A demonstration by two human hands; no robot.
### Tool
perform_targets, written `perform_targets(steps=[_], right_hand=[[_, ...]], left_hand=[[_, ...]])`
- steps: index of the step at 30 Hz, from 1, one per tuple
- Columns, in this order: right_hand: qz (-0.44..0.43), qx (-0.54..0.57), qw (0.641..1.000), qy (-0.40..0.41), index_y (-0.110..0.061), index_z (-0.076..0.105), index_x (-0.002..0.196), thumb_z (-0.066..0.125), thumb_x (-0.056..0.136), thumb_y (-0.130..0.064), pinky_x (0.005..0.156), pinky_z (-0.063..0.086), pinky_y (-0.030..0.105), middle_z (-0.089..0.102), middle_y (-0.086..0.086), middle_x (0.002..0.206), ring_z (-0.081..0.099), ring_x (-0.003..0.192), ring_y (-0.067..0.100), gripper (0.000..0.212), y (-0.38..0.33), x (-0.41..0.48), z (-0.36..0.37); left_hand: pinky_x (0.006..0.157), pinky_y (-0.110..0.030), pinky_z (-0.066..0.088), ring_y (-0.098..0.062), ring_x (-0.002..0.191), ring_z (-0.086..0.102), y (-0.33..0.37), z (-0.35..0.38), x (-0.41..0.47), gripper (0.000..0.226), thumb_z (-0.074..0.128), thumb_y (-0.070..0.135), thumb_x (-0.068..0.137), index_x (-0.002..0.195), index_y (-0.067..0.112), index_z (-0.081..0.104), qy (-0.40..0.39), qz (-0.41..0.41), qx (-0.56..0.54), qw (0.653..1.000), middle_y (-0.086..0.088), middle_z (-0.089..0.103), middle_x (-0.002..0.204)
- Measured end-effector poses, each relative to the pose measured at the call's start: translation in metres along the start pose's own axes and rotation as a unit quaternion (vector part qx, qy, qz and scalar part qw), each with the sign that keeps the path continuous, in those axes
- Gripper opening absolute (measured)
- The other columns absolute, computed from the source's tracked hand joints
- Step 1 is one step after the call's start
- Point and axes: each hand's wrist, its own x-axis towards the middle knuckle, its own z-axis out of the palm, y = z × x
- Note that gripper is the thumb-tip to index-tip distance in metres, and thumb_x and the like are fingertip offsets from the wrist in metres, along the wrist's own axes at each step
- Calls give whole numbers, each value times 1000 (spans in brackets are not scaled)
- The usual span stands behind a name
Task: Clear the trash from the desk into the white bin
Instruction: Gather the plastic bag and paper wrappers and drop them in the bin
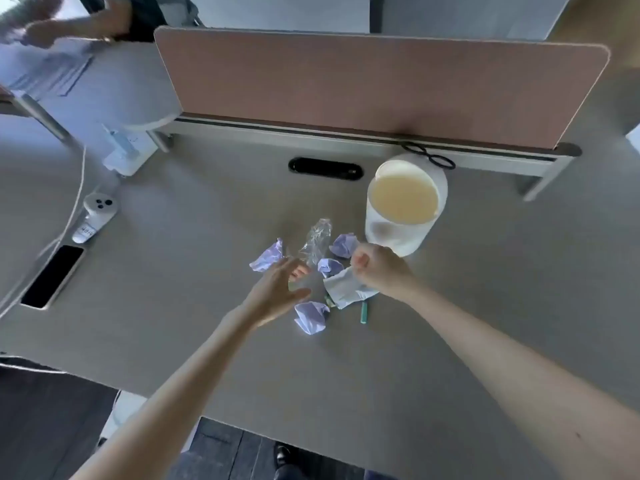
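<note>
The white bin stands open on the grey desk, just behind a heap of trash. In the heap lie a crushed clear plastic bottle, several crumpled paper balls and a green stick. My right hand is shut on a crumpled white paper, right in front of the bin. My left hand hovers open over the heap's left side, fingers spread, close to the bottle's near end.
A pink divider panel closes the desk's far edge, with black glasses below it. At the left lie a black phone, a white controller and a cable. Another person's hands work at the far left desk.
</note>
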Motion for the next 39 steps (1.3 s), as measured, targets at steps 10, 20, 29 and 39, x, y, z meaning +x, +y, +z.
perform_targets(steps=[10,20,29,39], right_hand=[[-199,-169,964,48,-13,53,105,85,50,-20,88,44,40,52,9,117,48,109,29,64,41,12,45],[-204,-252,945,40,-10,64,108,79,61,-11,81,40,34,52,12,115,52,107,31,50,42,23,40],[-239,-193,941,139,-15,67,74,73,70,-4,72,44,34,54,3,97,53,90,24,13,33,18,30],[-210,-170,962,-41,-11,59,68,57,76,-2,89,37,25,58,-10,135,37,133,6,12,13,47,37]], left_hand=[[100,-33,39,-18,124,35,-41,53,8,108,82,44,56,148,34,26,-64,117,201,971,4,37,142],[76,-24,45,-18,96,57,-48,48,20,69,75,6,76,130,26,37,18,54,-5,998,5,57,111],[68,-9,41,2,86,54,-36,24,28,94,77,2,77,149,29,23,50,-38,-106,992,13,54,96],[48,-11,35,-8,56,43,-34,15,27,5,71,11,85,87,6,71,134,-37,-31,990,-1,53,76]])
